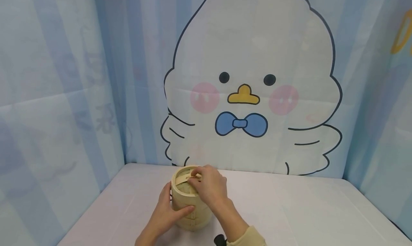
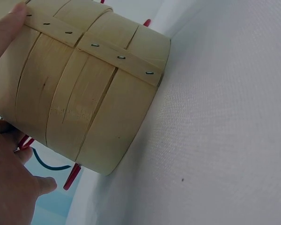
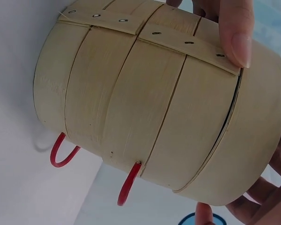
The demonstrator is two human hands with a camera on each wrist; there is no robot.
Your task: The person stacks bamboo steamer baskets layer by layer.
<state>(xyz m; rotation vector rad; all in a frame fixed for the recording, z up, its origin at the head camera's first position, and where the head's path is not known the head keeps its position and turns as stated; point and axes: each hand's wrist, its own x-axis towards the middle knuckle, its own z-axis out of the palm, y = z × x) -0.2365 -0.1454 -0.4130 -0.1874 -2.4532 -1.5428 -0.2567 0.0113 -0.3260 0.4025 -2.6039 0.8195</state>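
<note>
A small stacked bamboo steamer (image 1: 193, 221) stands upright on the table. My left hand (image 1: 164, 214) grips its side, the thumb across the front and the fingers round the far left. On top sits the round lid (image 1: 181, 189), with a strip handle that my right hand (image 1: 211, 187) pinches between thumb and fingers. The right wrist view shows a thin dark gap under the lid's rim (image 3: 253, 126), with the left thumb close beside it. Red loop handles (image 3: 127, 187) stick out from the steamer's side, and stapled bands (image 2: 96, 45) run down its wall.
The white-covered table (image 1: 289, 210) reaches back to a blue striped cloth backdrop (image 1: 141, 96) printed with a cartoon bird. Cloth walls rise at both sides. A small black object (image 1: 220, 240) shows beside the right forearm at the bottom edge.
</note>
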